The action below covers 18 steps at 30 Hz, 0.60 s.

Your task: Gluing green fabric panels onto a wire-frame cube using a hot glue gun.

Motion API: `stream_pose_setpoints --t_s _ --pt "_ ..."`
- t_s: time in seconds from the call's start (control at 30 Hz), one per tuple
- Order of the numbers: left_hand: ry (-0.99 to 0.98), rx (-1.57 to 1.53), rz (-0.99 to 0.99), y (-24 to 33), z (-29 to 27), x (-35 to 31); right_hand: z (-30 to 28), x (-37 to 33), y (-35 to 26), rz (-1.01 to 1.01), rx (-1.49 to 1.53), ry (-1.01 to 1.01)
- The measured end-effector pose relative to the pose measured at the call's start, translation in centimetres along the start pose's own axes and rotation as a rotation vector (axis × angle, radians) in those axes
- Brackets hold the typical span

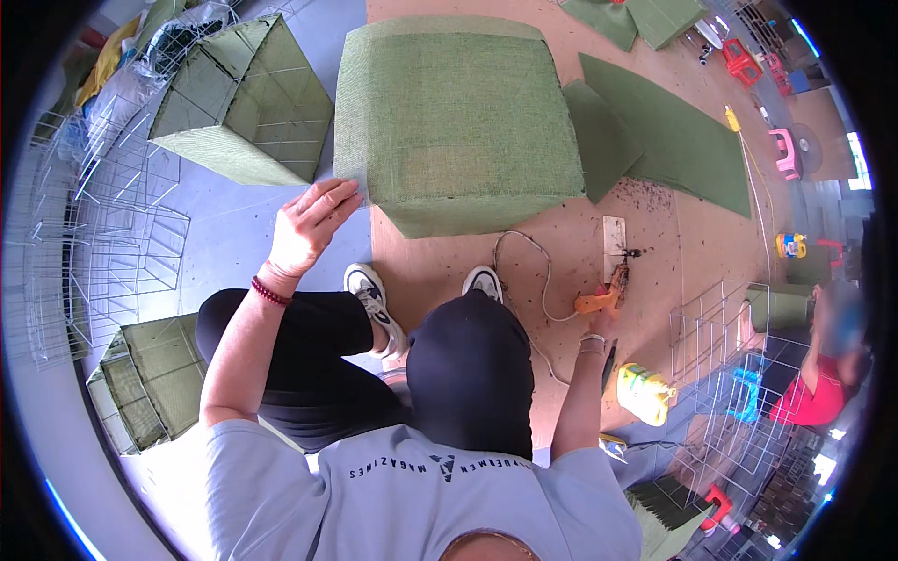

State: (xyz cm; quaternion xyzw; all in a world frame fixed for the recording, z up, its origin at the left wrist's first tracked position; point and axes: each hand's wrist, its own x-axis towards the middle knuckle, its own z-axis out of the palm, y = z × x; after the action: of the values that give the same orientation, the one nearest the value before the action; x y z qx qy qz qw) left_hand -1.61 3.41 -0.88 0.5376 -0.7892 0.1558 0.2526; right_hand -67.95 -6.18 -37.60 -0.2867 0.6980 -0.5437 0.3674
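Observation:
A large cube covered in green woven fabric (458, 112) stands on the brown floor in front of me. My left hand (313, 226) reaches out to its lower left corner, fingers spread a little and resting on the fabric edge. My right hand (597, 325) is low at the right, closed around the handle of an orange glue gun (599, 300). The gun's white cord (538, 280) loops across the floor toward my white shoes (374, 294). The gun's tip points at a small metal plate (614, 234).
A half-covered wire cube (243, 93) lies at the back left and another (150, 374) at the near left. Bare wire frames (122, 243) pile along the left. Green fabric sheets (673, 140) lie to the right. Beside me are a yellow bottle (645, 393), more wire frames (720, 327) and another person in red (823, 393).

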Motion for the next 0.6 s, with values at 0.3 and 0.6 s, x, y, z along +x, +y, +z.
stream_pose_setpoints --t_s 0.3,0.6 --pt "-0.004 0.079 -0.034 0.0 -0.3 -0.2 6.3 0.5 6.2 0.44 0.118 -0.007" --pt "-0.024 0.05 -0.031 0.3 1.5 0.1 0.2 5.4 3.6 0.568 0.265 -0.568"
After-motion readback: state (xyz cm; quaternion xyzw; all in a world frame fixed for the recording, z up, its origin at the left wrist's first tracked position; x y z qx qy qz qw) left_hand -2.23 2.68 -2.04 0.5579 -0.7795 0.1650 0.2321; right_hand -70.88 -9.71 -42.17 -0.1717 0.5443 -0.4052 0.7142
